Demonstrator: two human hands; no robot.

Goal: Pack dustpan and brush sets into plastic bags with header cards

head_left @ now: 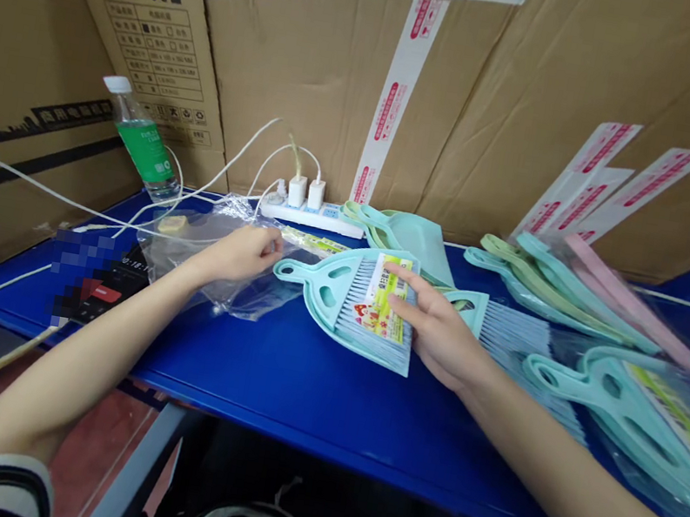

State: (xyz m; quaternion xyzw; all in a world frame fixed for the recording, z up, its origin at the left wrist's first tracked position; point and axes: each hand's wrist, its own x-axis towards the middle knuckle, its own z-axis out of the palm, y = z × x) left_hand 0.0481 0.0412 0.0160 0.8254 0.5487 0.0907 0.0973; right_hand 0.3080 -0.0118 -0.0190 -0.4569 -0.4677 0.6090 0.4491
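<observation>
Place: packing corner, storeroom or workshop in type; which of these cannot be told
Work surface: blue counter (pixel 276 388), laden with goods
Backdrop: large cardboard cartons (pixel 309 76), one printed V3 / V6 with a specification table
Sealing: white packing tape (pixel 389 111), red-printed, across the cartons
Stock: several dustpan-and-brush sets (pixel 628 407), aqua, green and pink, some bagged
Wrapping: clear plastic bag (pixel 239 298), loose, crumpled
Power: white power strip (pixel 318 219), two charger plugs (pixel 306 193) fitted
Underfoot: reddish floor tiles (pixel 111 449)
</observation>
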